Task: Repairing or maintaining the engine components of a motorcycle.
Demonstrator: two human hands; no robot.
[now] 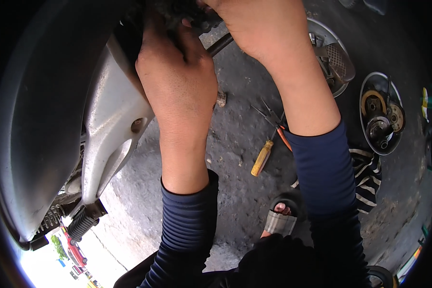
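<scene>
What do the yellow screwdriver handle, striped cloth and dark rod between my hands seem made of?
Yellow screwdriver handle: probably hard plastic, scuffed, judging by its moulded shape and dark smudges. Striped cloth: likely matte fabric, since it lies in soft folds. Dark rod: possibly metal with a smooth finish, given its straightness and faint sheen, but rubber is possible.

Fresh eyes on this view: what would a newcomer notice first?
Probably the left hand and right hand, big at top centre, a dark rod showing between them. Next, the pale silver panel at left, then the yellow-handled screwdriver on the floor, right of centre.
</scene>
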